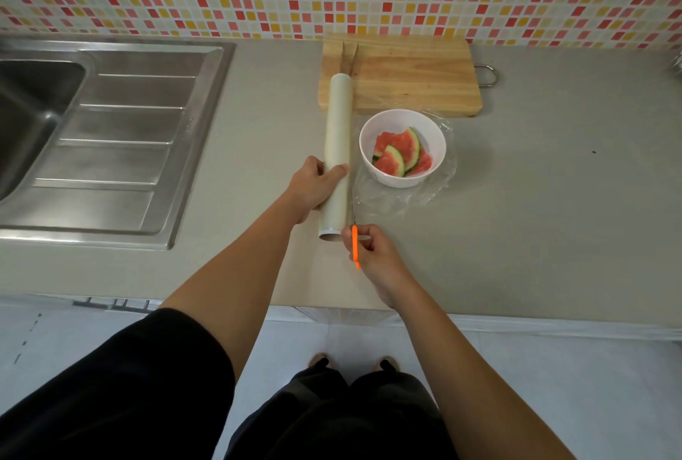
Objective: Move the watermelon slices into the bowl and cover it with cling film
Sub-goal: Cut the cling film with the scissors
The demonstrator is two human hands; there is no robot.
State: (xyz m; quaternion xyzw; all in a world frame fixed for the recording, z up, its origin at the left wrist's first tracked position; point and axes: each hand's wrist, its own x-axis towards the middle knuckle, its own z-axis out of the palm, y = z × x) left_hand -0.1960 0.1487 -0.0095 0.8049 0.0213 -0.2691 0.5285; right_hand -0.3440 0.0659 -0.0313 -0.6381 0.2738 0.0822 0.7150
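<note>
A white bowl point(402, 123) stands on the counter with several watermelon slices point(400, 155) inside. A sheet of cling film point(439, 186) lies around and over the bowl, stretched from the roll. My left hand point(315, 184) grips the long cling film roll point(337, 134), which lies just left of the bowl. My right hand point(371, 249) holds an orange-handled cutter point(355, 247), its thin blade pointing up along the film beside the roll's near end.
A wooden cutting board point(413, 75) lies behind the bowl against the tiled wall, with a metal tool point(350, 55) on its left part. A steel sink with drainboard point(110, 142) fills the left. The counter's front edge point(221, 301) runs below my arms.
</note>
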